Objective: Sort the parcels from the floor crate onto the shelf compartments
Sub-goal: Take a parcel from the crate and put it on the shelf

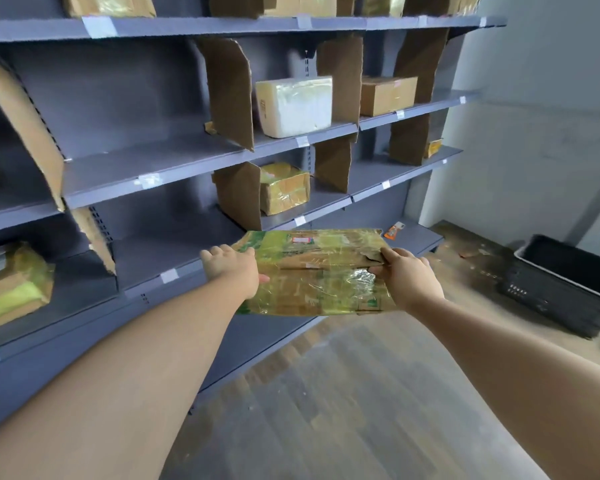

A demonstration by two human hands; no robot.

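Note:
A flat cardboard parcel wrapped in yellow-green tape hangs in the air in front of the lowest shelf board. My left hand holds its left edge, thumb underneath. My right hand grips its right edge with thumb on top. The grey shelf unit fills the left and middle of the view, split into compartments by brown cardboard dividers. The black floor crate stands at the right by the wall.
Parcels lie in several compartments: a white wrapped block, a brown box, a taped box, a green-taped box at far left. An orange item lies on the bottom shelf. Wooden floor spreads below.

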